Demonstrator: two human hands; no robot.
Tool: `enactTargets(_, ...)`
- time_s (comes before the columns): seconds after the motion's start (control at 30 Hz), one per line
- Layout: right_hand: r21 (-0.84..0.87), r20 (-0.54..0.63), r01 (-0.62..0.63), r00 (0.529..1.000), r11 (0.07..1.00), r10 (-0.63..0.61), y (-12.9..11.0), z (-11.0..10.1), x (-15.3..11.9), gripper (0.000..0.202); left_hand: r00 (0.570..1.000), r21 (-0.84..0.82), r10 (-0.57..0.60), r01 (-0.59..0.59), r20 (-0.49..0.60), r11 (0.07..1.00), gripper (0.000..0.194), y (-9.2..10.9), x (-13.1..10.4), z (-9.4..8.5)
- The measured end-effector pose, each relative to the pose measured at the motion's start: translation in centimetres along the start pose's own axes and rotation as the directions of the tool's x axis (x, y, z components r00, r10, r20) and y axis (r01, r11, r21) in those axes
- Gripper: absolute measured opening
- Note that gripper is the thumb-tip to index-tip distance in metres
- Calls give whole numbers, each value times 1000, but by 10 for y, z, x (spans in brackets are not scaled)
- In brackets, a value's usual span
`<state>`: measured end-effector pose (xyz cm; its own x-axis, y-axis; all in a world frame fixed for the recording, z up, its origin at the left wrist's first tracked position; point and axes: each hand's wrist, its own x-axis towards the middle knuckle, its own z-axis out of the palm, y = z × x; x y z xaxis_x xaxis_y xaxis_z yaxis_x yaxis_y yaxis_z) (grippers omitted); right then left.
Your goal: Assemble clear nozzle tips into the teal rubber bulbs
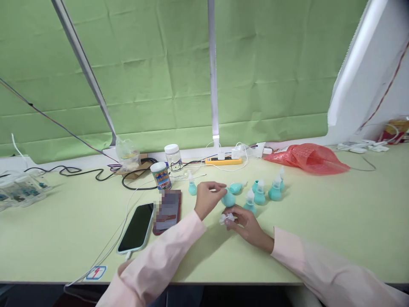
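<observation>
My left hand (pixel 209 198) pinches a teal squeeze bulb (pixel 228 199) by its upper edge, just over the table. Below it, my right hand (pixel 247 225) grips a small clear plastic piece (pixel 226 219), perhaps a nozzle, between thumb and fingers; its exact shape is blurred. Close beyond the hands lies another teal bulb (pixel 235 188) on its side. To its right stand several teal bulbs with clear pointed tips, among them a front one (pixel 249 204), a middle one (pixel 260 196) and a right one (pixel 275 191). One more tipped bulb (pixel 192 187) stands left of my hands.
A black-screened phone (pixel 136 227) and a red-edged phone (pixel 167 211) lie left. Behind them stand a printed can (pixel 161 177) and a clear jar (pixel 174 160). Cables, a yellow power strip (pixel 223 161) and red bubble wrap (pixel 308 158) line the back. Clear containers (pixel 24 189) stand far left.
</observation>
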<state>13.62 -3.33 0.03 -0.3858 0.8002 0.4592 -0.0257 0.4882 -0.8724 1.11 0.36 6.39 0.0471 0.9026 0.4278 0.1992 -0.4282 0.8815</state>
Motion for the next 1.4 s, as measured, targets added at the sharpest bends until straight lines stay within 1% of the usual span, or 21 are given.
enactTargets(0.07,6,50,-27,998,1000,27,1,2,-1,16,998,13,5,-4,-63,1000,12,-9,-18,-8)
enactTargets(0.13,-3,81,-52,995,999,52,1,3,-3,15,992,-47,-68,63,-104,997,16,-20,-25,-13)
enactTargets(0.23,14,51,-93,994,996,92,2,2,-3,16,974,-170,-219,207,-55,963,19,-31,-24,-15)
enactTargets(0.3,19,24,-107,994,994,106,1,0,-1,17,962,-198,-272,261,-34,945,19,-35,-22,-15)
enactTargets(0.37,7,11,-113,994,994,112,1,-1,1,18,964,-143,-256,244,-74,959,17,-38,-21,-17)
enactTargets(0.4,-2,-3,-111,994,994,111,1,-1,2,19,969,-75,-224,218,-100,973,17,-39,-21,-18)
enactTargets(0.47,-25,-46,-105,993,994,104,1,-2,4,21,985,143,-125,141,-116,980,16,-44,-22,-20)
enactTargets(0.5,-35,-75,-104,992,994,101,0,-2,4,22,993,272,-73,96,-93,957,16,-46,-23,-20)
enactTargets(0.57,-55,-115,-112,988,992,105,0,-2,5,26,1000,481,1,-8,16,877,12,-49,-26,-20)
enactTargets(0.63,-63,-120,-133,985,989,125,0,-2,4,27,987,578,24,-112,158,808,11,-49,-28,-19)
enactTargets(0.7,-58,-108,-151,984,987,144,1,-2,3,29,951,609,15,-210,309,765,19,-48,-31,-17)
enactTargets(0.8,-53,-103,-171,981,984,165,2,-2,1,34,859,644,-24,-364,511,673,31,-48,-32,-15)
enactTargets(0.87,-32,-119,-173,978,984,169,2,-1,1,35,813,656,-47,-432,580,619,37,-49,-33,-15)
enactTargets(0.93,16,-138,-164,977,986,164,1,-1,1,32,806,652,-45,-443,591,615,42,-49,-33,-17)
enactTargets(0.97,39,-138,-159,977,987,163,0,-1,1,29,815,641,-32,-431,579,635,45,-49,-33,-19)
enactTargets(1.0,54,-131,-157,978,986,163,0,-2,1,26,836,628,-8,-406,549,664,47,-48,-33,-21)
enactTargets(1.1,43,-107,-147,983,988,151,1,-3,1,23,925,552,49,-267,377,790,47,-44,-34,-30)
enactTargets(1.17,17,-106,-116,987,993,117,2,-3,1,21,956,422,1,-130,292,897,44,-41,-36,-34)
enactTargets(1.23,-11,-113,-75,991,997,73,4,-3,0,20,945,230,-111,40,306,972,44,-39,-38,-35)
enactTargets(1.3,-46,-120,-40,992,998,34,4,-3,0,20,905,68,-195,182,378,981,46,-38,-39,-35)
enactTargets(1.4,-93,-123,-4,992,996,-7,3,-2,-1,19,857,-38,-233,281,460,959,45,-37,-40,-33)
